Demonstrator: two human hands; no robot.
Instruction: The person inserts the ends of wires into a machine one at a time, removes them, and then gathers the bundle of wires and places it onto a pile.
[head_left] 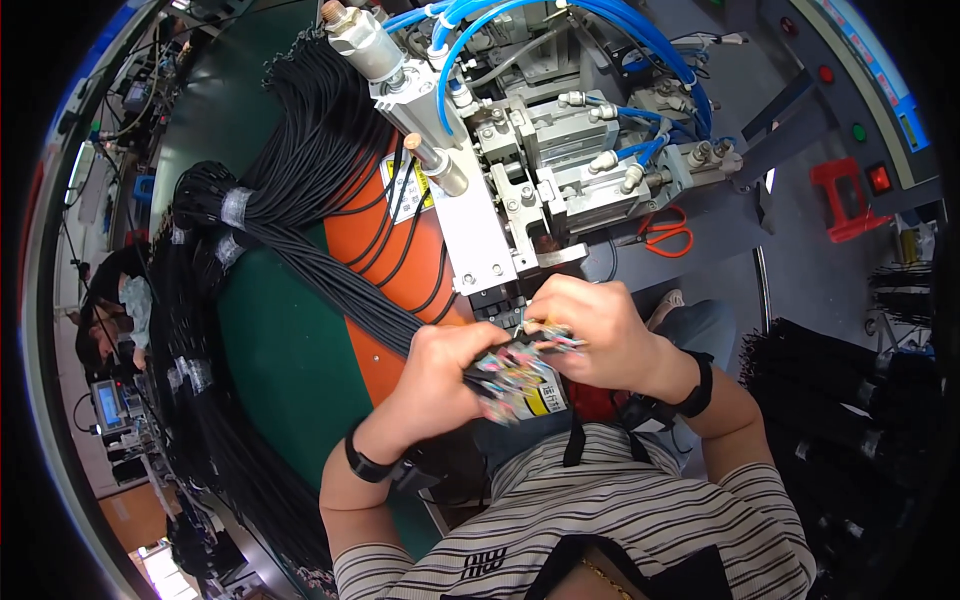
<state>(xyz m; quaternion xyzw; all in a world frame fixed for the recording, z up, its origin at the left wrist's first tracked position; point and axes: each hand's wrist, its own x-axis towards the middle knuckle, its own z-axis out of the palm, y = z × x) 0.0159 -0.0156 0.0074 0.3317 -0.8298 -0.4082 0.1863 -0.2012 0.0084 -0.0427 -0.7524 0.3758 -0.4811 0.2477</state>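
Observation:
A bundle of black cables (345, 295) runs from the left across the bench to my left hand (438, 375), whose fingers are wrapped round it near its end. Multicoloured wire ends (512, 378) fan out from the bundle, a little blurred. My right hand (598, 330) is closed in a pinch on some of these coloured ends, just right of my left hand. Both hands are at the front of a metal pneumatic machine (455, 215), close to its small dark tooling block (497, 302). The fingertips partly hide the wires they hold.
More tied black cables (310, 140) lie over the orange plate (362, 362) and green bench top (285, 330). Orange-handled scissors (668, 232) lie right of the machine. Black cable bundles (815, 390) hang at right, below a red stool (845, 200). Another person (125, 300) is at far left.

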